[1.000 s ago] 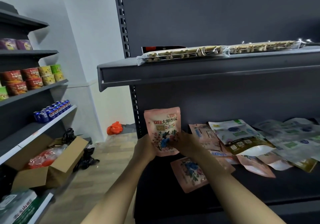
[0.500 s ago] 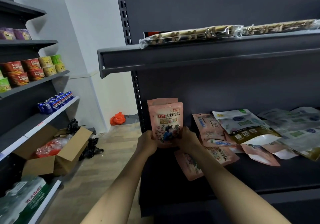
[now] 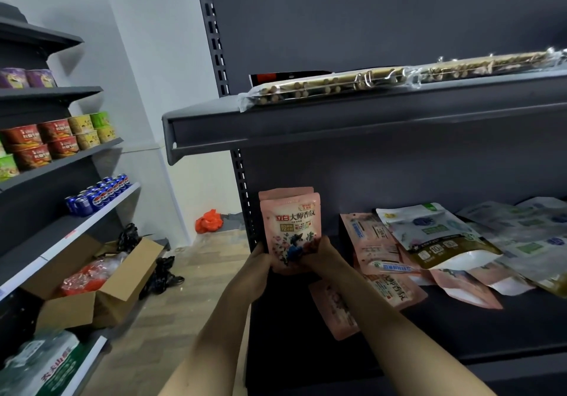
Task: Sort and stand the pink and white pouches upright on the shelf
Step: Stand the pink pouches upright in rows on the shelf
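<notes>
While both hands are clasping it from either side, a glossy pink stand-up pouch printed with flowers and red lettering (image 3: pixel 291 230) is standing upright at the left end of the dark grey metal lower shelf (image 3: pixel 460 328), close to the slotted upright post (image 3: pixel 244 199). The left hand (image 3: pixel 260 257) is gripping the pouch's lower left edge with curled fingers, and the right hand (image 3: pixel 320 253) is gripping the lower right edge in the same way. Just behind this pouch, a second pink pouch (image 3: pixel 285 191) is standing upright, only its top edge peeking over. To the right, a loose heap of pink pouches (image 3: pixel 372 242) is lying flat, one pink pouch (image 3: pixel 334 309) partly hidden under the right forearm. A white pouch with a gold-brown band (image 3: pixel 435 239) is resting tilted on top of that heap, and more pale white pouches (image 3: pixel 527 236) are sprawling flat farther right. On the upper grey shelf (image 3: pixel 337 125), long clear packs of tan sticks (image 3: pixel 383 81) are lying along the front edge. Off to the left, a neighbouring shelf unit is holding stacked instant-noodle cups (image 3: pixel 55 141) and blue drink cans (image 3: pixel 98 193), and an open cardboard box (image 3: pixel 98 282) is sitting on the wooden floor (image 3: pixel 184 319).
</notes>
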`<state>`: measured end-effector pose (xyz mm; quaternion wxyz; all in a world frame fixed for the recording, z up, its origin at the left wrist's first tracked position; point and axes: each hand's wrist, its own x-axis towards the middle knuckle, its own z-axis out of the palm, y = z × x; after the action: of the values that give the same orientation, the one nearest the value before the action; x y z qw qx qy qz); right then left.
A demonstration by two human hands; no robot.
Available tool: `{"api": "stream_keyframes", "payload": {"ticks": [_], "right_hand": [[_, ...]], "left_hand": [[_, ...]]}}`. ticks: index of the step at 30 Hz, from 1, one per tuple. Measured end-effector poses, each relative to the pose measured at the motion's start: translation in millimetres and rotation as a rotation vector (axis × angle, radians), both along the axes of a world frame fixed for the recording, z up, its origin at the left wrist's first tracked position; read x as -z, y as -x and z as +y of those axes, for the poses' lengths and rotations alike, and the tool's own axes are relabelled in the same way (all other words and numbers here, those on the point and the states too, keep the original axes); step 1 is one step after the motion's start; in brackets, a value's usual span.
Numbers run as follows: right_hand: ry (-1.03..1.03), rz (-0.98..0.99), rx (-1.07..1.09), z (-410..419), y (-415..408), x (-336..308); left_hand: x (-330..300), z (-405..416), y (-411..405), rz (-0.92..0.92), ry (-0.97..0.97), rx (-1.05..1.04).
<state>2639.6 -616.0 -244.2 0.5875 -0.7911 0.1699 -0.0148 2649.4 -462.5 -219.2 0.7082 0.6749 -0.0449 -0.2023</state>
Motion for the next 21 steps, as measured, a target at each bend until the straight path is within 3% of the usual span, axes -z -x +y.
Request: {"api": "stream_keyframes", "payload": {"ticks": [3,7,12,21], "right_hand": [[-0.044,-0.028,-0.054,-16,-34,38],[-0.048,-0.056,-0.045,-15,-31,31],[-0.030,-0.036,-0.072,-30,-69,73],[0.026,-0.056,-0.003,-4,-2,4]], "left_hand": [[5,-11,1,-0.036,0.007,0.011],[7,-18,0,-0.042,-0.003,-0.020],[8,-19,-2,-0.067,-0.023,-0.004],[12,-19,-7,-0.079,-0.062,0.004]]}}
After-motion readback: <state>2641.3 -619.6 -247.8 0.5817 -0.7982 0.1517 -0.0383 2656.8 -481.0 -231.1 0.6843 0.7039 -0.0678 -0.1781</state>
